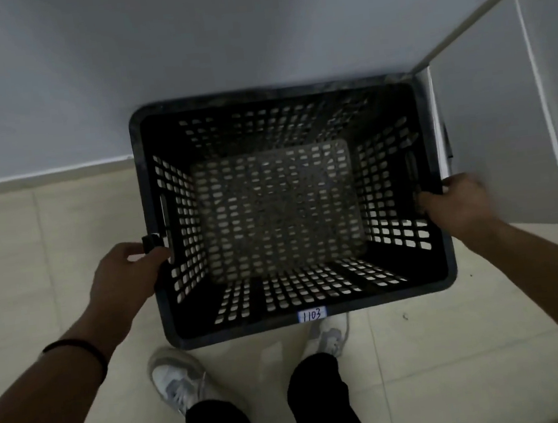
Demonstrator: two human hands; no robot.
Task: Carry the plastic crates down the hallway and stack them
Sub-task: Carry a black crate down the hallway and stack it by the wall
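Note:
A black plastic crate point(302, 319) with perforated walls and floor is seen from above, empty inside. A small white label reading 1103 is stuck on its near rim. My left hand point(123, 279) grips the crate's left rim near the handle slot. My right hand point(455, 203) grips the right rim, thumb inside the wall. The crate is close to the corner where two walls meet. Whether it rests on another crate or on the floor I cannot tell.
A pale grey wall point(184, 49) stands just beyond the crate. A white panelled wall or door point(502, 119) is close on the right. Beige floor tiles point(34, 254) spread to the left and behind. My two feet in white sneakers stand just below the crate.

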